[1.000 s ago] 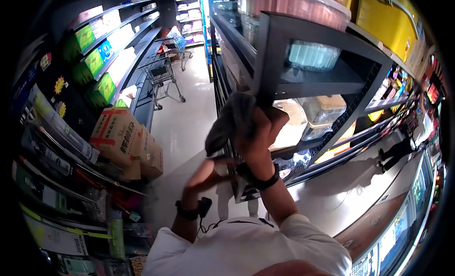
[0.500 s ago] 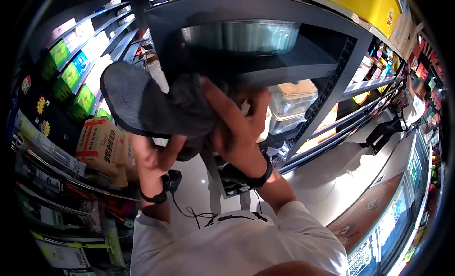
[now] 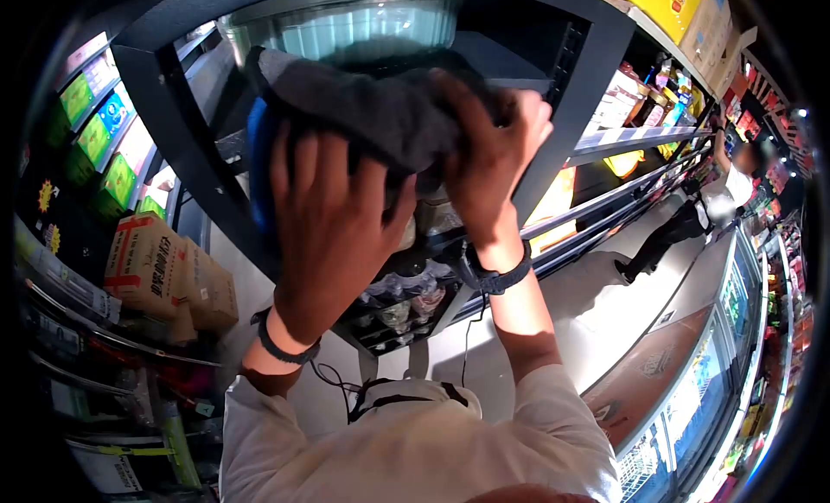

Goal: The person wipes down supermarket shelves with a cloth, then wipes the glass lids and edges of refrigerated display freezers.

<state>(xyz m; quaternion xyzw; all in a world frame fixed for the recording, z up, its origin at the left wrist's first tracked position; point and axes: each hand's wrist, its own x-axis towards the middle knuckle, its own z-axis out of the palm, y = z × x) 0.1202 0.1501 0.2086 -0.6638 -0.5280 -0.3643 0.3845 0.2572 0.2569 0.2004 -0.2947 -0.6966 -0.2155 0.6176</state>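
A dark grey cloth [image 3: 372, 105] is bunched between my two hands, in front of a shelf unit. My left hand [image 3: 333, 218] has its fingers bent against the lower left part of the cloth. The right side of the cloth is gripped by my right hand [image 3: 488, 149], fingers curled round it. Right behind the cloth, a clear ribbed plastic container [image 3: 363, 26] with a pale lid stands on the dark shelf unit [image 3: 164, 97]. Something blue shows at the cloth's left edge. Both wrists wear black bands.
Cardboard boxes [image 3: 143, 265] stand on the floor at the left, below lit shelves. Bagged goods [image 3: 406, 304] fill the lower shelf ahead. On the right, a person [image 3: 700, 209] stands by shelves of bottles, near a glass-topped freezer [image 3: 692, 399]. Yellow packaging [image 3: 661, 6] sits high up.
The view has moved closer to the shelf unit and the container. My left hand has come up from below onto the cloth, which now hangs spread before the container.
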